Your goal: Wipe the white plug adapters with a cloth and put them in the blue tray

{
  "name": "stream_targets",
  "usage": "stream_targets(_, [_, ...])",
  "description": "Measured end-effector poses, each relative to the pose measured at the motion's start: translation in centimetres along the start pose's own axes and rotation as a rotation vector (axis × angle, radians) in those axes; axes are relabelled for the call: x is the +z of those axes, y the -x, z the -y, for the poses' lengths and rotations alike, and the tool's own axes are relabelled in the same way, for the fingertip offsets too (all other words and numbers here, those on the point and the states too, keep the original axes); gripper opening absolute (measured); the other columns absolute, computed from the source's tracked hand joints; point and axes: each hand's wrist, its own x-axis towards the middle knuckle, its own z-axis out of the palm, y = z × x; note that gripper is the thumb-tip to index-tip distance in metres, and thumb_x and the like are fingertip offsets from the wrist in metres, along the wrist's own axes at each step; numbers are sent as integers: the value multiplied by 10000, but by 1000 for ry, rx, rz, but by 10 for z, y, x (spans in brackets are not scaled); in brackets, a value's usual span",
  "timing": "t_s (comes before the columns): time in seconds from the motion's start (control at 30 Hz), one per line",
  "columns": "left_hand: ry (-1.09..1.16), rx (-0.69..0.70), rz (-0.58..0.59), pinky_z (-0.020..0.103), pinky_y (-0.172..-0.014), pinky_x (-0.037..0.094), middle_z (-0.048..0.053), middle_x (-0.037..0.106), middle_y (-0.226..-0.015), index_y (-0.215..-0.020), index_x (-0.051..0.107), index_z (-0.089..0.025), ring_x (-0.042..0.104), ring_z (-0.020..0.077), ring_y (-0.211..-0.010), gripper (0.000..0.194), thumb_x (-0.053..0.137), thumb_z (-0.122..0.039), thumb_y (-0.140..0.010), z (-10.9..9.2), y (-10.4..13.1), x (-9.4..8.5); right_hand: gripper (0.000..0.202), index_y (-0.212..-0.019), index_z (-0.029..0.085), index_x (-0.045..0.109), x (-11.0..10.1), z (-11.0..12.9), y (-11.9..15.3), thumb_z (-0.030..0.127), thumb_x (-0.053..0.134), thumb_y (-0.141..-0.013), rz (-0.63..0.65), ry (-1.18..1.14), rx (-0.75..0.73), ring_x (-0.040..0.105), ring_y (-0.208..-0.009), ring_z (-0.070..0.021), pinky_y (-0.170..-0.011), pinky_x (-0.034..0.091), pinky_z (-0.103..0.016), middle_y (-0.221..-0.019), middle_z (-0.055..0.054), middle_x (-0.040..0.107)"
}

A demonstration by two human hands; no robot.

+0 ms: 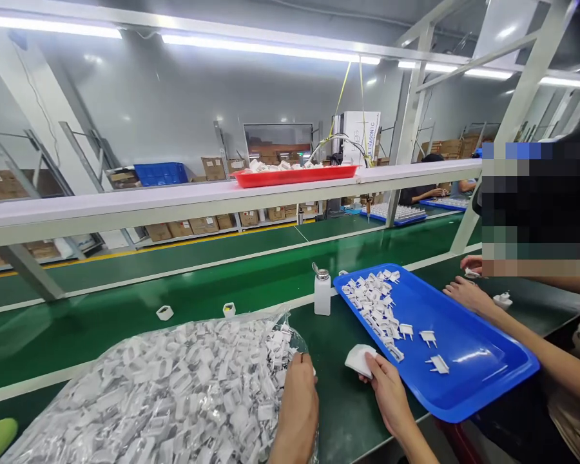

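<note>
My left hand (pixel 299 399) is closed at the right edge of a clear plastic bag (pixel 193 393) heaped with white plug housings. Its fingers wrap a small white plug part (pixel 314 372); only a sliver of it shows past the fingertips. Between thumb and fingers of my right hand (pixel 389 390) is a folded white cloth (pixel 360 360), held above the green table. Just right of that hand lies a blue tray (pixel 464 335) with a pile of white plug parts (pixel 372 303) along its left side and a few loose ones with pins.
A white pump bottle (pixel 322 293) stands behind my hands. Two white housings (pixel 165 312) sit on the green belt (pixel 140 283). Across the belt runs a raised shelf (pixel 174 201) with a red tray (pixel 294 176). At right, a co-worker's hands (pixel 468 293) reach beside the blue tray.
</note>
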Motion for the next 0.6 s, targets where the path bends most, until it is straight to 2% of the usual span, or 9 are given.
stream_targets(0.07, [33,-44,34,332,-798,522,120,676,-1056,-1041,666,-169,666,248,-946,357,528,18,-770,-8,4,5,364,-984,156,681,-1,0,-1,517,652,-940,-3,-10,9,584,-659,-126,-643,495,-288,-843,8,667])
stream_targets(0.23, [338,-286,255,319,-785,530,48,688,-938,-1064,623,-200,672,209,-847,297,611,-100,-784,-28,35,35,362,-1022,158,691,-4,-2,-1,509,651,-944,-18,-9,-3,634,-731,-149,-702,522,-317,-881,-6,697])
stream_targets(0.27, [347,-290,256,341,-832,519,56,693,-976,-1065,629,-205,665,220,-897,292,606,-104,-792,-29,41,41,370,-1034,157,695,-4,-2,-1,514,649,-945,-16,-6,-11,649,-764,-158,-726,529,-328,-910,-15,708])
stream_targets(0.37, [245,-182,166,399,-970,457,87,667,-1145,-1068,657,-211,600,260,-1090,329,593,-72,-776,-26,53,50,395,-1075,161,702,-6,-1,-1,529,644,-944,15,5,-29,685,-877,-191,-820,546,-379,-997,-39,735])
stream_targets(0.47, [172,-124,120,408,-935,462,100,658,-1129,-1070,664,-198,580,275,-1090,347,573,-45,-771,-20,55,53,418,-1114,166,695,-8,-1,-2,545,625,-953,68,26,-41,700,-943,-208,-886,550,-423,-1053,-56,742])
stream_targets(0.6, [134,-123,119,396,-849,472,97,675,-1058,-1109,669,-180,598,265,-979,352,580,-54,-793,-13,55,57,436,-1123,163,682,-9,-1,-3,560,570,-982,112,117,-69,705,-932,-206,-866,567,-422,-1057,-60,732])
